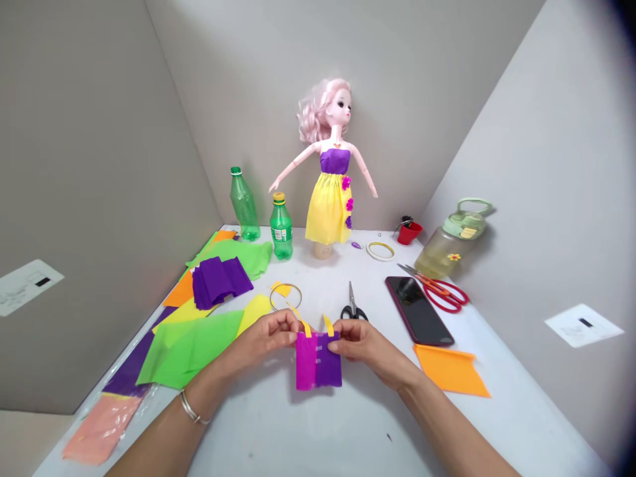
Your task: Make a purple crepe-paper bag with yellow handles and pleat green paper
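Note:
Between my hands hangs a small two-coloured piece of crepe paper point(318, 371), magenta on the left and purple on the right, with two short yellow strips standing up from its top edge. My left hand point(278, 331) pinches its upper left corner, and my right hand point(355, 341) pinches the upper right, thumb in front. The piece is held upright just above the white table point(278, 430). Right behind it lie black-handled scissors point(352, 308) and a thin metal ring point(285, 286) with a yellow scrap.
A doll point(334, 199) in a purple and yellow dress stands at the back beside green bottles point(282, 232). Crepe sheets point(199, 344) cover the left. On the right are a phone point(420, 311), red-handled scissors point(444, 291), an orange sheet point(452, 370) and a water bottle point(447, 245).

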`<control>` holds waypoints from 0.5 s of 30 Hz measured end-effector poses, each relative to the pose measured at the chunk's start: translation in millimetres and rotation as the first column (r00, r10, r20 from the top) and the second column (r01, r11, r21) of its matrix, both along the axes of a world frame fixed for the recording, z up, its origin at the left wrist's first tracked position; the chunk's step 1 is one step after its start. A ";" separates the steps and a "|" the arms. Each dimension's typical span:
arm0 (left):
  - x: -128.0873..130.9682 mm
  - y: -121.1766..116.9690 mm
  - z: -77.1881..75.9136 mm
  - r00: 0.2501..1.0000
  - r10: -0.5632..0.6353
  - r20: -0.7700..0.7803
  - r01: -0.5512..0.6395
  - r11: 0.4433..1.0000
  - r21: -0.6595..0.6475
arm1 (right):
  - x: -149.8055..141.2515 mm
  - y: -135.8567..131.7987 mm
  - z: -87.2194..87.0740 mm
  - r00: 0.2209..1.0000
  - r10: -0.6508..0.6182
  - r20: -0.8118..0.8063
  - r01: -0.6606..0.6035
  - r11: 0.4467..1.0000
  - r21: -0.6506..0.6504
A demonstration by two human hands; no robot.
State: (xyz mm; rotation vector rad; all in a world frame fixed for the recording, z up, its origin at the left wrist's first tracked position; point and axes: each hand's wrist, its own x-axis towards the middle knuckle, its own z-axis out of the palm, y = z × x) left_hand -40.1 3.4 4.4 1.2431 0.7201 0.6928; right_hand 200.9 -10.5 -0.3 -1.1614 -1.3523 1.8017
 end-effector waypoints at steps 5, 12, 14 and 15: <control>4.0 5.6 -16.9 0.998 0.063 0.024 -0.063 0.998 0.004 | -2.9 -1.6 5.7 0.989 -0.123 0.076 0.107 0.977 0.182; 7.8 5.9 -25.7 0.979 0.201 -0.040 -0.199 0.979 0.044 | -7.7 -2.8 4.4 0.965 -0.205 0.164 0.145 0.936 0.320; 7.8 4.5 -23.2 0.977 0.202 -0.063 -0.200 0.979 0.039 | -6.7 -2.2 1.2 0.962 -0.204 0.179 0.140 0.938 0.317; 7.9 3.8 -21.8 0.977 0.199 -0.073 -0.196 0.980 0.034 | -5.9 -1.7 -0.4 0.964 -0.196 0.179 0.135 0.942 0.306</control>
